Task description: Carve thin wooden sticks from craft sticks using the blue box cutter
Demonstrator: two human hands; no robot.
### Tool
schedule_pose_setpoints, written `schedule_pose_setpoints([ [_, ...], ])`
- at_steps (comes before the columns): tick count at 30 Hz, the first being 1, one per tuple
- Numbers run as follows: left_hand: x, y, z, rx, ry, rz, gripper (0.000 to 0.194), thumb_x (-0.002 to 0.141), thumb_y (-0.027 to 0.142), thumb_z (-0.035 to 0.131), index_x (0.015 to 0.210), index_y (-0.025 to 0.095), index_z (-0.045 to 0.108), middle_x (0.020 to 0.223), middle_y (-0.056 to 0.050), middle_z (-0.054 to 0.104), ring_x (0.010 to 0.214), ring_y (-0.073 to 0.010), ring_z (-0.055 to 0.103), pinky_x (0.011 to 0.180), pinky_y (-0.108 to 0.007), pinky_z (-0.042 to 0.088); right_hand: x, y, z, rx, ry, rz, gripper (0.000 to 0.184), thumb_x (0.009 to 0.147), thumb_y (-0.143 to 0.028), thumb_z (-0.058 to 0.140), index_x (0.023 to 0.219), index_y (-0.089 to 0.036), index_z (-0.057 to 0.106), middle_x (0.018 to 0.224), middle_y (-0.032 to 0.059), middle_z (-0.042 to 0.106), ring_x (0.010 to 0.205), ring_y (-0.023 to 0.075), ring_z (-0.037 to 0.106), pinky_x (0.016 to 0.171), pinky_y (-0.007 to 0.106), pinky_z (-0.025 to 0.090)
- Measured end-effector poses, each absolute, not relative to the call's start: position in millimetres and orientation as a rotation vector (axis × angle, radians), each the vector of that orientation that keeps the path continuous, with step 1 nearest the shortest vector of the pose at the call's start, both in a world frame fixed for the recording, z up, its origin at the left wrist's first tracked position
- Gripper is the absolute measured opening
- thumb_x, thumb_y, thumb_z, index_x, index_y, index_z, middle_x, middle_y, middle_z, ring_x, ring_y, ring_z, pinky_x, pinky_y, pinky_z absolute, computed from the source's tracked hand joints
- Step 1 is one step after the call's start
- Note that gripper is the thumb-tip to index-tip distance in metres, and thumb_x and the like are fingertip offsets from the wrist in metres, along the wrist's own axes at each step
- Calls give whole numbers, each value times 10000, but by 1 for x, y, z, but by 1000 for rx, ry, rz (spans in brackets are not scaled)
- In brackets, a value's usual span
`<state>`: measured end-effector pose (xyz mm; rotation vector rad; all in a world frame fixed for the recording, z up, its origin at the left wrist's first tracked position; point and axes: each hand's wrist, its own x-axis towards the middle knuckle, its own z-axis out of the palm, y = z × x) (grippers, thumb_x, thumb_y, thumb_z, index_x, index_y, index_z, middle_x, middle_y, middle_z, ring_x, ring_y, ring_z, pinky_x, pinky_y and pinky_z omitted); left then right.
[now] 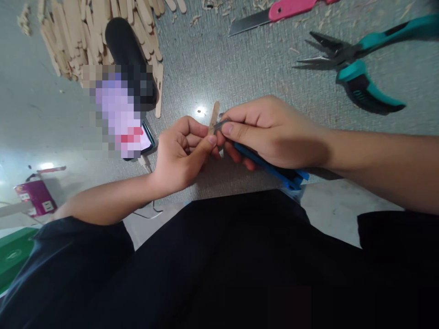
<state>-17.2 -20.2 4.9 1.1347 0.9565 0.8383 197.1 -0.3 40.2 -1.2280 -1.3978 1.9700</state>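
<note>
My left hand [181,153] pinches a flat wooden craft stick [215,113] between thumb and fingers, and the stick's rounded end points up. My right hand [265,132] is closed round a utility knife with a blue handle [254,155]. Its metal blade [220,124] meets the stick just above my left thumb. Part of the knife is hidden under my right palm, and the stick's lower end is covered by my left fingers.
Many craft sticks [72,39] are heaped at the upper left, beside a black case [125,50] and a phone [149,137] with a cable. A pink-handled saw [254,22], open pliers [346,57] and wood shavings lie beyond. A purple box [36,196] is at left.
</note>
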Motion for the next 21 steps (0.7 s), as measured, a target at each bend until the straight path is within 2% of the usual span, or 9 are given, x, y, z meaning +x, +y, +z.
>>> schedule_pose_setpoints([
  [5, -21, -20, 4, 1181, 948, 802, 491, 1014, 619, 916, 941, 234, 620, 727, 10, 812, 447, -113, 646, 391, -245, 495, 201, 1, 36, -1180, -1328, 1910, 347, 1198, -145, 625, 861, -193, 691, 649, -35, 690, 460, 92, 618, 460, 219, 468],
  [11, -20, -18, 4, 1155, 941, 809, 513, 987, 642, 932, 959, 238, 618, 729, 29, 808, 458, -100, 647, 393, -229, 496, 201, 2, 40, -1210, -1387, 1944, 420, 1182, -60, 545, 809, -190, 688, 607, -38, 673, 421, 87, 599, 427, 217, 447],
  [16, -19, -20, 6, 1193, 963, 789, 540, 985, 682, 915, 930, 237, 614, 704, 14, 793, 462, -119, 659, 394, -262, 512, 202, 3, 39, -1185, -1374, 2007, 395, 1191, -202, 672, 798, -187, 706, 613, -33, 685, 424, 85, 607, 425, 213, 449],
  [21, -20, -21, 8, 1222, 975, 770, 544, 998, 696, 894, 930, 245, 597, 715, 13, 802, 444, -118, 642, 374, -272, 497, 206, 5, 35, -1167, -1343, 1933, 366, 1204, -171, 613, 850, -200, 701, 613, -36, 704, 436, 92, 619, 461, 217, 472],
])
